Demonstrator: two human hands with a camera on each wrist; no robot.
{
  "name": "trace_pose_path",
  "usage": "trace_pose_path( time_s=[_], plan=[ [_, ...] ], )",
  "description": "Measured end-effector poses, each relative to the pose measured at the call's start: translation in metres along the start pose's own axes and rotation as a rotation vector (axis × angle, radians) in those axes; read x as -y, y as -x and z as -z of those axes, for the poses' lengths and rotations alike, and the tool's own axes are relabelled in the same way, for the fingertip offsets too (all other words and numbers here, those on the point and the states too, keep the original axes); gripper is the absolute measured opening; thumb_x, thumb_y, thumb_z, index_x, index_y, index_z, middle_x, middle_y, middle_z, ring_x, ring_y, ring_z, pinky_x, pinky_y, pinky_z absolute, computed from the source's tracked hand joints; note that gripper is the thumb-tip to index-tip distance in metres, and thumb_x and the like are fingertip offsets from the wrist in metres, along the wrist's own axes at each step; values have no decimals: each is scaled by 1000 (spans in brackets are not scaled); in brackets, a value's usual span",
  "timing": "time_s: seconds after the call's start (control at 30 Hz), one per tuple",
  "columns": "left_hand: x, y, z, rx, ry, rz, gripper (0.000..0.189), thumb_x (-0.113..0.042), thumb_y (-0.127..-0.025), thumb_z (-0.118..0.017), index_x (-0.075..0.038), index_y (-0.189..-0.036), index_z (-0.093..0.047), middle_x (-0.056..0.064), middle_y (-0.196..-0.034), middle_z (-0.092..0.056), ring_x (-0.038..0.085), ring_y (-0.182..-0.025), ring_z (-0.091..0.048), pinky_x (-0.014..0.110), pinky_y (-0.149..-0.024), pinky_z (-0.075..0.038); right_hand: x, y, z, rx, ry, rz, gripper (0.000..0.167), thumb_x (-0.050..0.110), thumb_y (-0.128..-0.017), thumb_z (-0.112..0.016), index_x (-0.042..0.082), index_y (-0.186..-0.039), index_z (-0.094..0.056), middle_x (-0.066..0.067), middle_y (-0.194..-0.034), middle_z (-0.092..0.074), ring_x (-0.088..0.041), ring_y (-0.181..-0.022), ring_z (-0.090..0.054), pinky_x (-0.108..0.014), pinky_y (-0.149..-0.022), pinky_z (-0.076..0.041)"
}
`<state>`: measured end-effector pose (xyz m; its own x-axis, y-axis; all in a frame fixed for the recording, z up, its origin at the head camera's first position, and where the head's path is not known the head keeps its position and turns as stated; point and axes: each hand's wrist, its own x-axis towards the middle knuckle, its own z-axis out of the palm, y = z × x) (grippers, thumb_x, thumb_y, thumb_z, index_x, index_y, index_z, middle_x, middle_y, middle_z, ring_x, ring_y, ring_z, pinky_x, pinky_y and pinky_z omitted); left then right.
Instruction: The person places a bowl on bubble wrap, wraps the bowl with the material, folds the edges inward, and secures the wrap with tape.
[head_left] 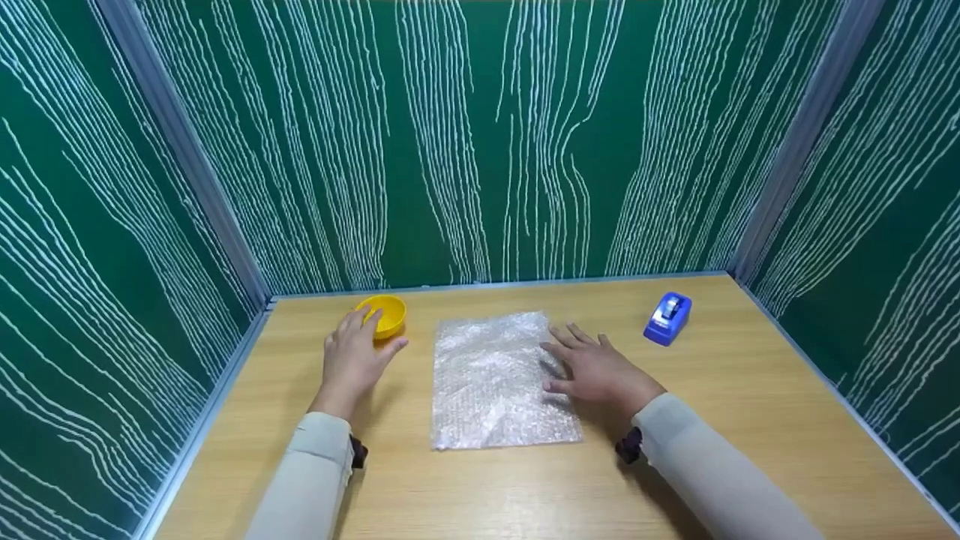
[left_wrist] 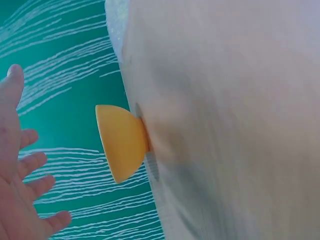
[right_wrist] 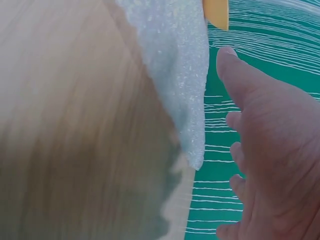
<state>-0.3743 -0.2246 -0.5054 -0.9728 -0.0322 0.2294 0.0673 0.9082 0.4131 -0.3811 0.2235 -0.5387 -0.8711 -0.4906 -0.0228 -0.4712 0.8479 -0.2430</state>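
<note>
Fingers [left_wrist: 41, 186] wide apart on the left hand [head_left: 352, 365], with nothing in grasp. Wide too on the right hand [head_left: 604, 371], likewise holding nothing. Just beyond the left one, toward the far left of the bench [head_left: 510, 499]: a yellow bowl [head_left: 390, 319], upright on its foot, with a clear gap to the hand in the left wrist view. By the right fingertips [head_left: 559, 352], near the middle of the bench: a sheet of bubble wrap [head_left: 487, 382], laid flat, its right edge apparently beneath the hand rather than pressed by it.

As for progress, seemingly a very early stage: only a reach so far, with no grip or lift of the bowl yet, nor any fold in the bubble wrap. Left over, by the look of it: all actual handling of both.

Smooth, plain and round-sided, the bowl, mouth upward. Clear, glossy and roughly rectangular, the bubble wrap, lightly rumpled and bright with glare. Farther out to the right: a blue tape dispenser [head_left: 667, 320]. All around: green walls [head_left: 491, 150] streaked with white lines.
</note>
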Motion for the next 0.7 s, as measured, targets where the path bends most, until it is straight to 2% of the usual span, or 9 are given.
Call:
trace_pose_path(
  time_s=[0.2,0.4,0.53,0.7],
  plan=[
    [7,-13,-1,-33,127,65,88,-65,-106,-72,-15,-173,-46,19,-178,-42,44,-159,-41,67,-134,-33,1,-6,-1,83,-8,-15,94,71,-102,-73,32,-179,-36,-3,-192,-18,-41,-179,-13,-80,-137,-15],
    [19,-29,-10,-15,223,175,91,-63,-108,-71,-15,-177,-37,20,-179,-37,44,-156,-41,68,-138,-32,0,-10,4,178,-18,-65,92,73,-98,-75,36,-176,-43,-1,-190,-26,-41,-178,-16,-81,-137,-13],
    [28,-36,-19,8,268,242,94,-60,-108,-72,-14,-179,-31,19,-180,-34,43,-155,-41,68,-138,-32,-2,-11,3,200,-44,-71,92,70,-97,-80,34,-175,-46,-3,-189,-31,-42,-177,-22,-79,-137,-18],
    [37,-42,-27,9,309,262,100,-56,-106,-77,-11,-180,-26,20,-181,-30,43,-157,-39,67,-140,-29,1,-13,5,204,-80,-78,93,66,-94,-85,32,-173,-49,-4,-187,-35,-43,-175,-27,-77,-137,-23]
  ],
)
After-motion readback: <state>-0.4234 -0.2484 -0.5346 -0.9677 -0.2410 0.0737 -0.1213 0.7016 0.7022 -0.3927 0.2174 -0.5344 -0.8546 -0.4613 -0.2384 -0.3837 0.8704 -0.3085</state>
